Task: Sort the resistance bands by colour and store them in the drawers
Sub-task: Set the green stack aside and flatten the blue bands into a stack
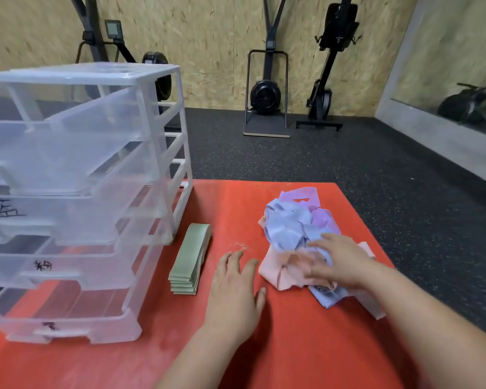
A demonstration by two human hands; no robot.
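Our left hand (235,287) lies flat on the red table (278,355), fingers straight and spread, right of the drawer unit (76,192). The green bands (190,259) sit stacked just beside that unit. Farther right of it, our right hand (341,262) rests on the tangled pile of bands (289,223). Its fingers are blurred, so we cannot tell whether they grip.

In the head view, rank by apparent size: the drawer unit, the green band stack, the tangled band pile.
1. drawer unit
2. tangled band pile
3. green band stack
Pile and stack lie similarly far, so that order holds.
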